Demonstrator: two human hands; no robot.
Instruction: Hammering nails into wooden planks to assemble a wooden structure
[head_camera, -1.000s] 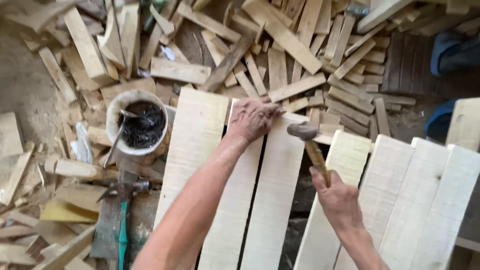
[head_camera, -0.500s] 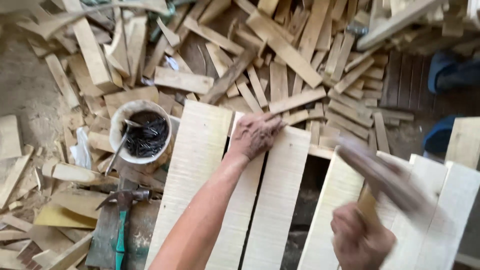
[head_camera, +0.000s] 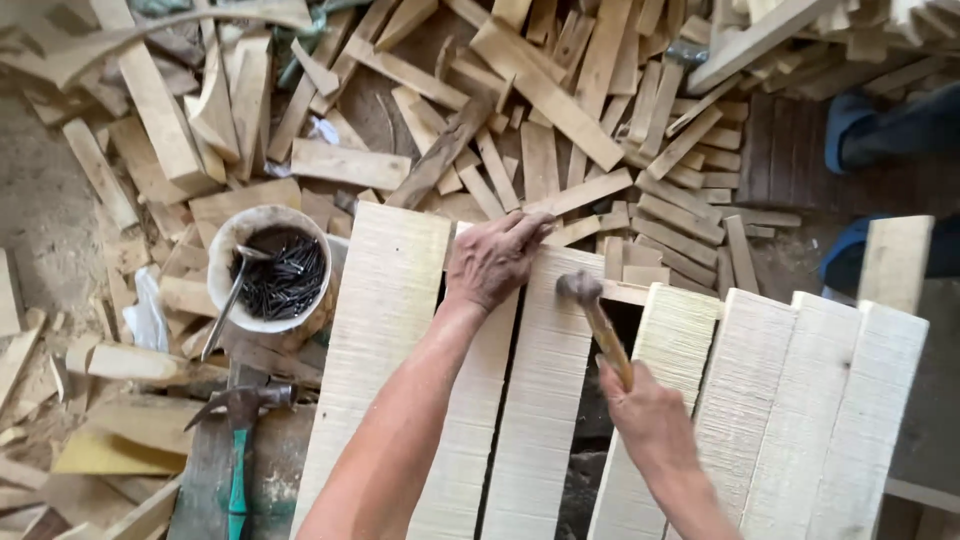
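The left hand (head_camera: 492, 262) lay flat, fingers spread and holding nothing, on the top end of a pale plank (head_camera: 545, 400). The right hand (head_camera: 645, 418) gripped a hammer (head_camera: 592, 312), its head on that plank just beside the left fingertips (head_camera: 535, 228).

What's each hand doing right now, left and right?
Left hand: open, pressed flat on a pale wooden slat.
Right hand: closed on the hammer, its head at the slat's top end.

Left hand (head_camera: 495, 262) flat, palm down; right hand (head_camera: 650, 420) fisted, both forearms extended.
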